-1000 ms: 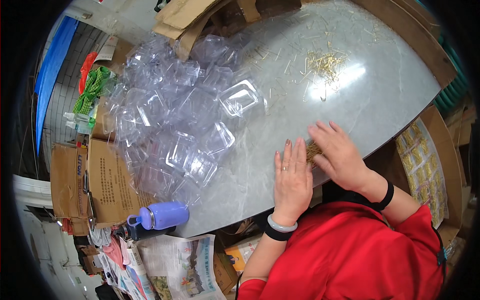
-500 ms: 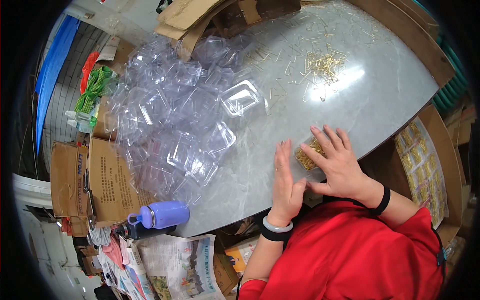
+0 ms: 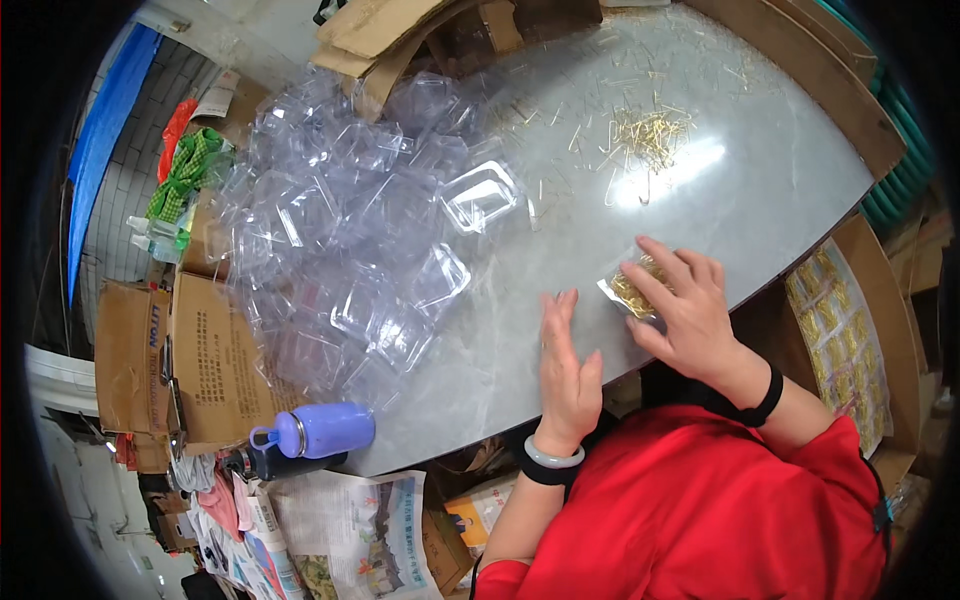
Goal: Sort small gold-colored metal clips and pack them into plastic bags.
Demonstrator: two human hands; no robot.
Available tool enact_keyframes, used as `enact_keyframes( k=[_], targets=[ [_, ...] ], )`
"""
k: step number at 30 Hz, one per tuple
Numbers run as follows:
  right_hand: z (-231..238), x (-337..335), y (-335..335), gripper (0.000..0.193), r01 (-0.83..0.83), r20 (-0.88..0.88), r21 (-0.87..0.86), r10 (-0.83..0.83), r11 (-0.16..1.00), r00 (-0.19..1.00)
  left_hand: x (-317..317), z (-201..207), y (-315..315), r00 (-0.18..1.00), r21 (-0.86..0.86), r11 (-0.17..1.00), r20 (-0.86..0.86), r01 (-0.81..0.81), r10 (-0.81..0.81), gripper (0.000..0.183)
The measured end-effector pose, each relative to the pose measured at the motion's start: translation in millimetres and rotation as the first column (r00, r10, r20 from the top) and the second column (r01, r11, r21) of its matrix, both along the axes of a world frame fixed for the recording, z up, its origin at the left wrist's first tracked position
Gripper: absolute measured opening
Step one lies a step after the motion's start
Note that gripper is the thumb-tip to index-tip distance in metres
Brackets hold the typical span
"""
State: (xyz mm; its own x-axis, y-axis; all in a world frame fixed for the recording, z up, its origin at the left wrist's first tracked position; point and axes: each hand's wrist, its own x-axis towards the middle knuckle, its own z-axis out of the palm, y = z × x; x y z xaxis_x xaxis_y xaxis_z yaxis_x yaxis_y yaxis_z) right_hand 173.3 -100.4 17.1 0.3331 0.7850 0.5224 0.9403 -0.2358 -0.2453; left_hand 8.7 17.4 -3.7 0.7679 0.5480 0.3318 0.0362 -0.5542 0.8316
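Note:
Fingers of my right hand [image 3: 688, 318] curl over a small clear plastic box [image 3: 605, 290], thumb at its near edge. Inside it lie thin gold metal hooks [image 3: 632, 298]. The box is slightly tilted on the grey table, near its front edge. To the left, my left hand [image 3: 566, 378] is upright with fingers straight and nothing in it, apart from the box. Farther off on the table lies a loose pile of gold hooks [image 3: 648, 138], with several more scattered around it.
A big heap of empty clear plastic boxes [image 3: 350, 220] covers the table's left. A purple bottle [image 3: 338, 428] stands at the left front edge. Cardboard [image 3: 840, 95] borders the far right side. At the right, a carton holds rows of filled boxes [image 3: 838, 330].
My right hand has taken hold of the filled box and shifted it a little away and to the right, tilting it. My left hand has drawn slightly away from the box.

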Motion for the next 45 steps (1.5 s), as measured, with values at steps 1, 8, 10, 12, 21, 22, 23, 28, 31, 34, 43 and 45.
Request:
enact_keyframes(
  k=[1,8,10,12,21,22,23,28,31,34,43,45],
  targets=[
    [-6,4,2,0.062,0.004,0.008,-0.06,-0.004,0.998,1.0,1,1,1,0.999,0.068,0.998,-0.048,-0.001,0.004,0.084],
    [-10,2,5,0.07,0.003,-0.014,-0.107,-0.005,0.994,1.0,4,3,-2,0.995,0.137,0.991,-0.099,-0.005,0.019,0.079],
    [-18,2,3,0.073,0.005,-0.013,-0.125,-0.006,0.992,1.0,6,3,-2,0.992,0.166,0.986,-0.121,0.0,0.02,0.08],
    [-14,10,-2,0.075,0.03,-0.018,-0.153,-0.033,0.988,0.999,3,1,-1,0.991,0.192,0.981,-0.131,-0.005,0.031,0.081],
    [-8,221,-83,0.08,0.591,0.156,-0.466,-0.597,0.658,0.787,8,7,-6,0.986,0.232,0.972,-0.157,-0.026,0.064,0.079],
    [-13,252,-96,0.081,0.563,0.112,-0.459,-0.583,0.687,0.804,8,5,-7,0.987,0.252,0.967,-0.149,-0.027,0.067,0.079],
    [-16,279,-109,0.082,0.534,0.069,-0.451,-0.568,0.715,0.82,10,3,-7,0.987,0.271,0.962,-0.142,-0.029,0.069,0.079],
    [9,298,-100,0.086,0.468,-0.004,-0.524,-0.552,0.712,0.834,7,2,-7,0.98,0.294,0.955,-0.185,-0.022,0.079,0.073],
    [34,270,-78,0.087,0.619,0.206,-0.536,-0.622,0.574,0.755,5,0,-7,0.976,0.315,0.949,-0.201,-0.021,0.089,0.071],
    [23,264,-57,0.084,0.535,0.214,-0.375,-0.491,0.757,0.844,7,3,-6,0.975,0.329,0.944,-0.201,-0.022,0.093,0.071],
    [-2,189,58,0.079,0.011,0.021,-0.618,0.002,0.786,1.0,10,1,-10,0.966,0.405,0.914,-0.241,0.011,0.095,0.069],
    [-1,156,49,0.078,0.035,0.095,-0.623,0.031,0.781,0.995,9,2,-10,0.958,0.452,0.892,-0.262,0.017,0.114,0.069]
  ],
)
